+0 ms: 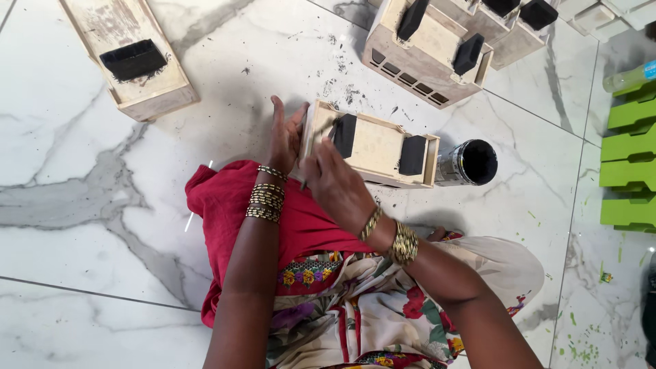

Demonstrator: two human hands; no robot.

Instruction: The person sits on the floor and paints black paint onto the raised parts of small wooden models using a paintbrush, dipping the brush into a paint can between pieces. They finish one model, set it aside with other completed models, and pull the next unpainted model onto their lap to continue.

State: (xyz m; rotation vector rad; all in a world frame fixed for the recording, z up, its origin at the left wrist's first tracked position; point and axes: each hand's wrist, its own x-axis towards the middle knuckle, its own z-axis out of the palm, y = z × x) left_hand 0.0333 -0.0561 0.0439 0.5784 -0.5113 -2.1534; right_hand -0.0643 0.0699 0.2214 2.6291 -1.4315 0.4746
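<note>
A small pale wooden box (pixel 374 145) with two black-painted end blocks lies on the marble floor in front of my knees. My left hand (pixel 283 137) presses flat against its left end and steadies it. My right hand (pixel 336 183) grips a thin paintbrush (pixel 321 130) whose tip rests on the black block at the box's left end. A can of black paint (pixel 471 162) stands just right of the box. Gold bangles ring both wrists.
Another wooden box with a black block (pixel 130 58) lies at the upper left. Several similar boxes (pixel 437 41) are stacked at the top. Green painted pieces (pixel 629 157) line the right edge. Black flecks mark the floor (pixel 82 205).
</note>
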